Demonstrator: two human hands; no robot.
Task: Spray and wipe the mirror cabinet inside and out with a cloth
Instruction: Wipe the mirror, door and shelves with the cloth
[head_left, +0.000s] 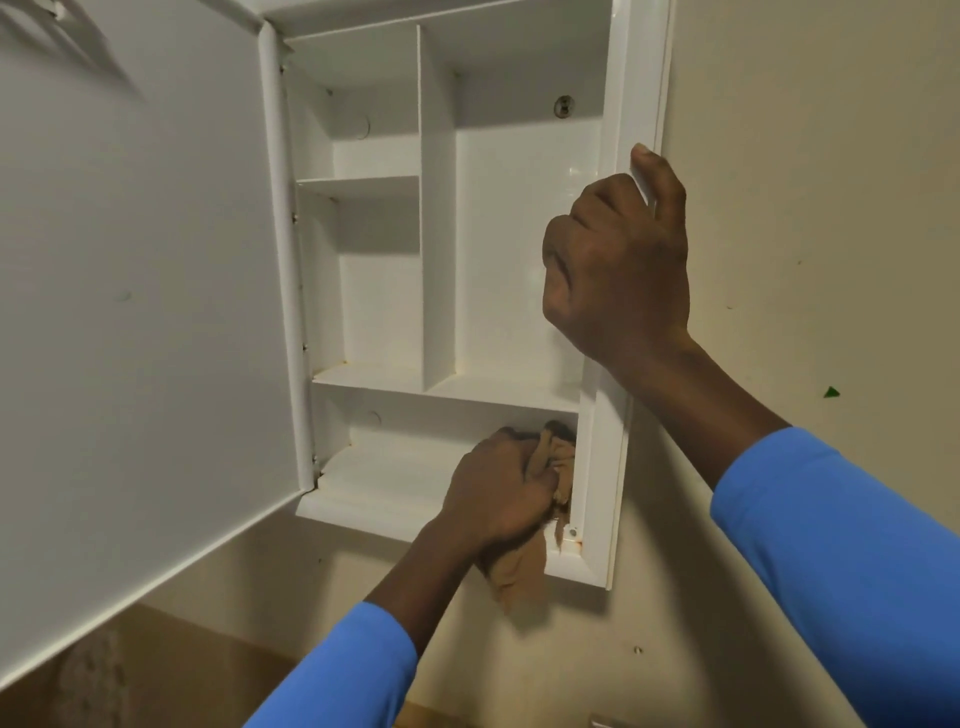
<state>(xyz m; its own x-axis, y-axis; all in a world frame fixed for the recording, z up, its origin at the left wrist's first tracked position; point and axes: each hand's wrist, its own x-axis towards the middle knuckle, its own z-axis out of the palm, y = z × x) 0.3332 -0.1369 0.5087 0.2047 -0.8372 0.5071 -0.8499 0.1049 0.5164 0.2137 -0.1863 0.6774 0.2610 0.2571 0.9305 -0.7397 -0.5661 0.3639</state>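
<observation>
The white mirror cabinet (439, 234) hangs open on the wall, its shelves bare. Its door (135, 312) swings out to the left, showing the plain white inner face. My left hand (498, 488) is inside the bottom compartment at its right end, shut on a tan cloth (550, 467) pressed against the right inner wall; a tail of the cloth hangs below the cabinet's lower edge. My right hand (618, 265) grips the cabinet's right side frame (631, 93), thumb up along the outer edge. No spray bottle is in view.
A beige wall (810, 182) with small marks and a green speck surrounds the cabinet. Rust-coloured stains sit at the cabinet's lower right corner (569, 545). Below left is a brownish surface (156, 675).
</observation>
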